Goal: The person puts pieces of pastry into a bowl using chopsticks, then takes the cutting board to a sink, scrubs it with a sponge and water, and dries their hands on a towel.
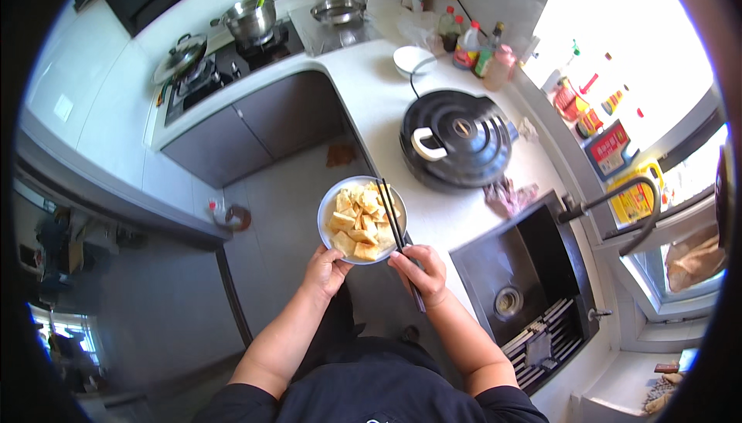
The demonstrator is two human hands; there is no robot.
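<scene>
A white plate [322, 223] heaped with cut pieces of golden-brown flatbread [360, 220] is held up in front of my body, over the floor beside the counter. My left hand [326, 272] grips its near left rim, thumb on the edge. My right hand [424, 273] is closed around a pair of black chopsticks [387, 205], whose tips reach over the plate's right side. The right fingers lie close to the plate's lower right rim; whether they also bear it I cannot tell. Right of the plate, a round black electric griddle [464, 133] stands with its lid down, white handle facing me.
White countertop [362, 90] runs along the right, with a white bowl [413, 60], sauce bottles [465, 52], a crumpled cloth [510, 196] and a dark sink [493, 261] with a slatted rack [542, 336]. A steel pot [250, 20] and a lidded pan [184, 55] sit on the gas hob [272, 46].
</scene>
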